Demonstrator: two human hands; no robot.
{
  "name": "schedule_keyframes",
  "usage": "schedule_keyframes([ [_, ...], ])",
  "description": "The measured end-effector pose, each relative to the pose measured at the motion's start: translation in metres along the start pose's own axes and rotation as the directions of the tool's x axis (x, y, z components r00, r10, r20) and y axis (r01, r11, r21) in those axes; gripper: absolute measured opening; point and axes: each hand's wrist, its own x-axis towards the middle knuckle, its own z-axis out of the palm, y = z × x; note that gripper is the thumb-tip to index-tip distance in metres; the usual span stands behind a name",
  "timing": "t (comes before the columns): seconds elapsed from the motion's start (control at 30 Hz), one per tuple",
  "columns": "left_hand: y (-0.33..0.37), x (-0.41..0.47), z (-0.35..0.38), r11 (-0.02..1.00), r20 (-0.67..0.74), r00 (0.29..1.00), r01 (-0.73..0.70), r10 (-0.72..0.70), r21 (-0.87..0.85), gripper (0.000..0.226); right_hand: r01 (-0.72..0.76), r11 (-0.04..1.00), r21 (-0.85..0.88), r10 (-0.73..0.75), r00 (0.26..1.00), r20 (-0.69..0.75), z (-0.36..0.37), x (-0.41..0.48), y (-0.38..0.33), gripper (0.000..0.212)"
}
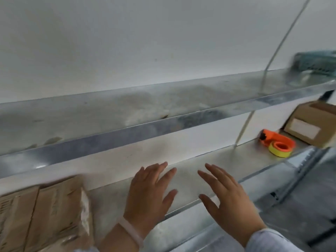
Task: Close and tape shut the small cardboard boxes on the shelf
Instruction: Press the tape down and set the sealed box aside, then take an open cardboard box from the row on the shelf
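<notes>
left grip [151, 193] and right grip [231, 199] hover at 6 o'clock over the lower shelf [254, 153], fingers [158, 169] straight and spread, holding nothing. cardboard boxes [47, 215] sit at 8 o'clock; 1 more box [312, 124] at 3 o'clock, beside the orange tape dispenser [278, 142].

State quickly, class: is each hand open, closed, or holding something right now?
Left hand: open, fingers spread, holding nothing.
Right hand: open, fingers spread, holding nothing.
</notes>
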Motion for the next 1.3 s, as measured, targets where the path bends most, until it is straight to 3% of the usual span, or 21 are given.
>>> schedule_keyframes([
  [0.23,0.137,0.097,0.079,0.97,-0.025,0.982,-0.188,0.186,-0.153,0.046,-0.258,0.954,-0.154,0.25,0.966,-0.067,-0.071,-0.035,0.137,0.065],
  [0.37,0.23,0.146,0.125,0.926,-0.076,0.962,-0.274,0.263,-0.26,0.046,-0.383,0.904,-0.192,0.384,0.923,-0.033,-0.115,-0.062,0.231,0.068],
  [0.6,0.362,0.221,0.199,0.861,-0.039,0.937,-0.336,0.348,-0.381,0.049,-0.475,0.862,-0.178,0.459,0.879,-0.126,-0.19,-0.089,0.367,0.071],
  [0.77,0.409,0.266,0.245,0.818,-0.017,0.923,-0.349,0.385,-0.456,0.049,-0.564,0.817,-0.119,0.545,0.823,-0.158,-0.198,-0.086,0.431,0.072],
  [1.0,0.44,0.35,0.327,0.815,0.062,0.926,-0.293,0.371,-0.5,0.053,-0.653,0.757,-0.018,0.65,0.756,-0.079,-0.193,-0.032,0.523,0.071],
  [1.13,0.45,0.398,0.367,0.822,0.122,0.922,-0.261,0.367,-0.506,0.056,-0.719,0.694,-0.03,0.72,0.694,0.013,-0.202,0.018,0.575,0.071],
  [1.3,0.471,0.447,0.405,0.825,0.175,0.93,-0.186,0.323,-0.534,0.058,-0.743,0.669,-0.015,0.743,0.668,0.034,-0.206,0.062,0.633,0.072],
])
